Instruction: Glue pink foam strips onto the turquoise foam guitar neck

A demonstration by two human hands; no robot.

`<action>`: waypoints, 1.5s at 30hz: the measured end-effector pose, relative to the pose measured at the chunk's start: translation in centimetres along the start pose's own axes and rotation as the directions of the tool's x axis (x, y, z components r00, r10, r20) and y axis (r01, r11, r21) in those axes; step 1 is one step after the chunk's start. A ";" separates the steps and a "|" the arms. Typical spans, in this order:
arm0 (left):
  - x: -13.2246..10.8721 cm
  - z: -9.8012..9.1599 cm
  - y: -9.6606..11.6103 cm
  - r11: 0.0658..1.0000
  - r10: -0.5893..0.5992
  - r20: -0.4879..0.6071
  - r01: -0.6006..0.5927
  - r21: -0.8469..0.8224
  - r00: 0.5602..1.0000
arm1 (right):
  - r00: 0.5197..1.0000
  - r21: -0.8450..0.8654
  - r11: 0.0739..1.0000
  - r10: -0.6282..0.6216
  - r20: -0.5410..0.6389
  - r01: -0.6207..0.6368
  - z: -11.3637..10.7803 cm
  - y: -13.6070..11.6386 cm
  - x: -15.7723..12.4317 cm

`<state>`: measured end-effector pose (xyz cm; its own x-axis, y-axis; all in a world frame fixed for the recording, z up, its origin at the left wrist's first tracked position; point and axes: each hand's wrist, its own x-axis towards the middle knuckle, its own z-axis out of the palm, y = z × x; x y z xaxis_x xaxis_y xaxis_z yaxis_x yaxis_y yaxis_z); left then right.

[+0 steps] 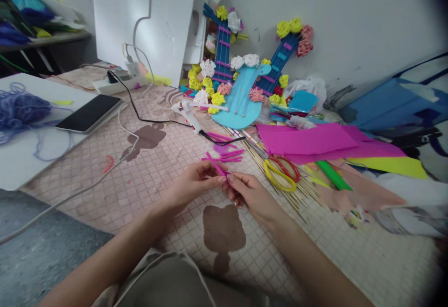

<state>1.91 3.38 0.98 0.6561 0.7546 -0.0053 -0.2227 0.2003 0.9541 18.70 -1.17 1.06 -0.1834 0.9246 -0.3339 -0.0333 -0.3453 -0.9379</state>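
Observation:
Both hands meet over the table, pinching a thin magenta paper strip [215, 163] that slants up to the left. My left hand [194, 182] is closed on its middle, thumb on the near side. At the strip's lower end, my right hand [250, 194] grips with thumb and forefinger; the other fingers are curled, and the fingertips hide that end. Just beyond the hands lie several more magenta strips [231, 156]. A white glue gun [189, 115] with a black cord rests behind them.
Right of my hands are bamboo sticks [294, 199], yellow-handled scissors [278, 178] and magenta crepe paper [308, 141]. Blue guitar-shaped pieces with paper flowers [241, 94] lean at the back. A phone [89, 113], a power strip [119, 82] and purple yarn [23, 106] are on the left.

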 end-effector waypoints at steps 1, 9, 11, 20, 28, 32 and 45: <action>0.0 0.0 0.0 1.000 -0.001 0.006 0.001 -0.009 1.000 | 1.000 0.003 1.000 0.006 0.008 -0.006 0.0 0.0 0.0; 0.1 -0.1 -0.6 0.997 -0.006 -0.204 0.023 0.078 0.979 | 0.998 0.061 0.997 0.050 0.040 -0.052 0.4 -0.3 -0.2; 0.1 -0.2 -0.6 0.996 -0.017 -0.275 0.041 0.081 0.961 | 0.998 0.061 0.997 0.049 0.036 -0.051 0.4 -0.3 -0.2; 0.2 -0.1 -0.7 0.966 0.042 -0.168 0.003 0.259 0.985 | 0.996 -0.136 0.987 -0.088 -0.025 0.084 0.4 0.1 -0.2; 0.0 0.2 0.0 0.949 0.078 -0.215 -0.006 0.316 0.973 | 0.935 -0.474 0.850 -0.328 -0.133 0.231 0.6 -0.5 -0.6; -0.1 0.1 0.1 0.951 0.100 -0.324 0.005 0.310 0.941 | 0.966 -0.326 0.931 -0.220 -0.137 0.166 0.5 -0.6 -0.5; 0.6 -1.0 -0.7 0.976 0.058 -0.630 -0.177 -0.129 0.775 | 0.988 0.048 0.993 -0.103 -0.111 0.108 0.2 0.2 -0.1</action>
<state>1.77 4.31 0.04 0.0417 0.9896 -0.1377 -0.4268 0.1422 0.8931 18.51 -1.36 0.97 -0.0687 0.9673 -0.2442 -0.0999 -0.2503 -0.9630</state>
